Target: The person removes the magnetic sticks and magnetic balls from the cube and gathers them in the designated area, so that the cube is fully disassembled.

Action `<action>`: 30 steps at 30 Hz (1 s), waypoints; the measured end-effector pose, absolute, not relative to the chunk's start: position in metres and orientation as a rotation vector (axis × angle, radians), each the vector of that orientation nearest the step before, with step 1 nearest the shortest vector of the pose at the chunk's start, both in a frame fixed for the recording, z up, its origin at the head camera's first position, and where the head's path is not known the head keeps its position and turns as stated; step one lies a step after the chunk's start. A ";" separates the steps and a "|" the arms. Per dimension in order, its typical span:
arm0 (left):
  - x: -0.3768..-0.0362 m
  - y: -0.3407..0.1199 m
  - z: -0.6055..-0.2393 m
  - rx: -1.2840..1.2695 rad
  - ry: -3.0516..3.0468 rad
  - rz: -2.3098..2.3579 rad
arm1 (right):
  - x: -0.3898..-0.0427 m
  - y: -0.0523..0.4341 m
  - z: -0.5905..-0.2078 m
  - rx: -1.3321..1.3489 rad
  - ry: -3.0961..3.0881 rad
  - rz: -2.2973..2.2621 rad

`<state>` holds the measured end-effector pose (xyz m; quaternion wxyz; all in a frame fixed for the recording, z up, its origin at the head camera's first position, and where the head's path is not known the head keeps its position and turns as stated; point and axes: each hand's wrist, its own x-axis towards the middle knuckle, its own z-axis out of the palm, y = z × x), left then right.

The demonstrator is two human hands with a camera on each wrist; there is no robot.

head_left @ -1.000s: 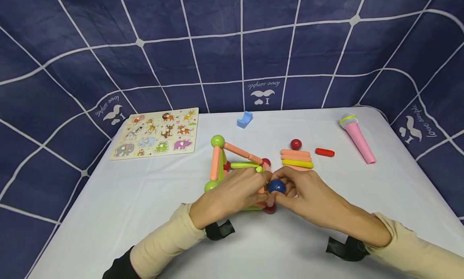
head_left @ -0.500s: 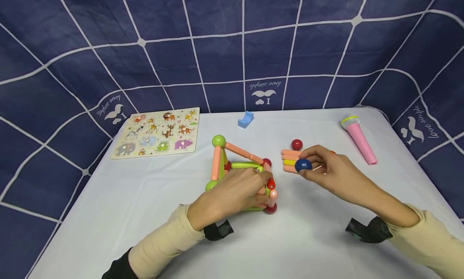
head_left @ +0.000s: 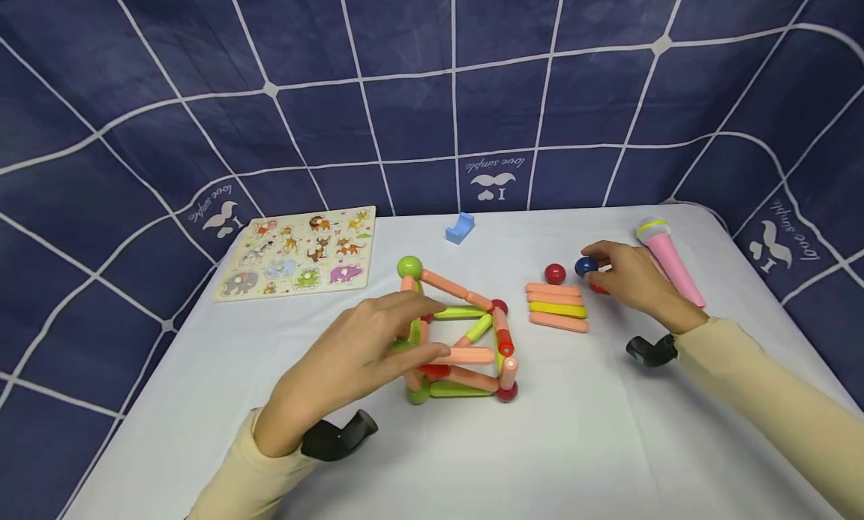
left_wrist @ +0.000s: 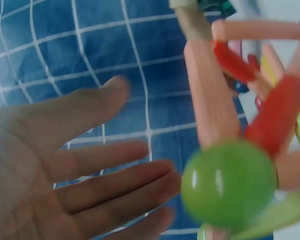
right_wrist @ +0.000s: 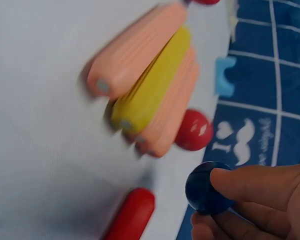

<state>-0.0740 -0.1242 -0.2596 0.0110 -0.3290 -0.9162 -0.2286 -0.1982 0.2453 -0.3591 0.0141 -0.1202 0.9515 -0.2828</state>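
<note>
The right hand (head_left: 624, 280) pinches a blue ball (head_left: 585, 266) beside the loose sticks (head_left: 557, 307), while the left hand (head_left: 358, 355), fingers spread, hovers at the stick frame (head_left: 466, 340), seemingly steadying it.

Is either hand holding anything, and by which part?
The right hand pinches the blue ball by its side with its fingertips; the left hand holds nothing.

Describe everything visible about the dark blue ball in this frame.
The blue ball is small, round, dark navy and glossy, seemingly hard plastic. The right hand pinches it between thumb and fingertips, low over the white table, though whether it touches the cloth cannot be told. A red ball lies beside it, apart, with a red stick and the stacked sticks nearby.
</note>
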 end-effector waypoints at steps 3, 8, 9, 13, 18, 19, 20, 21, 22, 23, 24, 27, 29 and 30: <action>-0.074 -0.139 -0.262 -1.090 -2.901 -0.776 | -0.208 0.247 -0.366 -0.356 2.946 -0.864; -0.072 -0.152 -0.269 -1.170 -2.928 -0.824 | -0.214 0.245 -0.376 -0.359 2.910 -0.834; -0.071 -0.153 -0.270 -1.169 -2.923 -0.822 | -0.214 0.244 -0.378 -0.358 2.905 -0.831; -0.070 -0.158 -0.273 -1.169 -2.910 -0.794 | -0.213 0.241 -0.382 -0.360 2.896 -0.813; -0.070 -0.160 -0.273 -1.184 -2.920 -0.756 | -0.206 0.233 -0.367 -0.352 2.992 -0.860; -0.070 -0.161 -0.273 -1.184 -2.918 -0.748 | -0.202 0.228 -0.360 -0.363 3.027 -0.902; -0.071 -0.161 -0.272 -1.184 -2.915 -0.739 | -0.197 0.221 -0.350 -0.379 3.061 -0.945; -0.071 -0.161 -0.272 -1.185 -2.913 -0.731 | -0.190 0.213 -0.340 -0.416 3.089 -0.993; -0.072 -0.161 -0.271 -1.186 -2.912 -0.722 | -0.182 0.203 -0.330 -0.485 3.111 -1.035; -0.073 -0.162 -0.270 -1.188 -2.910 -0.716 | -0.172 0.192 -0.320 -0.561 3.110 -1.061; -0.074 -0.162 -0.269 -1.194 -2.906 -0.709 | -0.161 0.179 -0.310 -0.635 3.081 -1.087; -0.075 -0.162 -0.268 -1.202 -2.905 -0.697 | -0.128 0.139 -0.292 -0.898 2.866 -1.107; -0.076 -0.162 -0.269 -1.213 -2.896 -0.695 | -0.109 0.114 -0.286 -1.044 2.708 -1.075; -0.077 -0.162 -0.270 -1.221 -2.889 -0.694 | -0.102 0.104 -0.285 -1.099 2.645 -1.052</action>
